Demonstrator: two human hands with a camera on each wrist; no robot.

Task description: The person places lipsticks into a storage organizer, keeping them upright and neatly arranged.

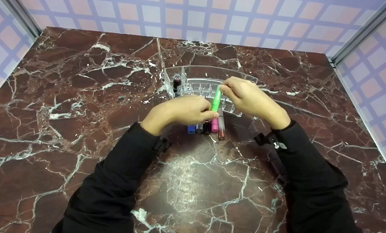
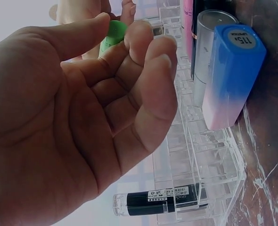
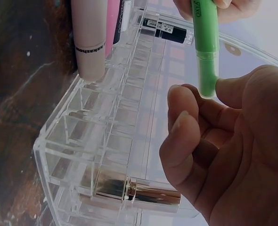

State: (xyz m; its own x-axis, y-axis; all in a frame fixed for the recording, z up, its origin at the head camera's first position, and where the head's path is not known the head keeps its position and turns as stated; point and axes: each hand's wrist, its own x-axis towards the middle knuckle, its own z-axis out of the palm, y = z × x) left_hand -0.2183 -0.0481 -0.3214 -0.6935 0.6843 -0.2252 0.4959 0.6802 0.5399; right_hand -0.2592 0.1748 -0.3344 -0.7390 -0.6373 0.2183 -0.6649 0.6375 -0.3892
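A bright green cosmetic tube (image 1: 216,98) is held tilted between both hands, over the front of a clear curved organizer (image 1: 212,68). My left hand (image 1: 188,109) pinches its lower end between thumb and index finger. At the upper end, the thumb and fingers of my right hand (image 1: 246,95) pinch the tube's translucent tip (image 3: 207,77). Below the hands, a row of tubes lies before the organizer: a blue lipstick (image 2: 238,70), a silver-clear tube (image 2: 202,66), a black one (image 1: 206,127), a pink one (image 1: 214,125) and a pale one (image 3: 89,37).
A black tube (image 2: 165,200) stands in the organizer's left end. A gold tube (image 3: 155,193) sits in a slot near its right end. Several small clear compartments (image 3: 125,101) run along the organizer. All this rests on a brown marbled table (image 1: 186,181) with patterned panels behind.
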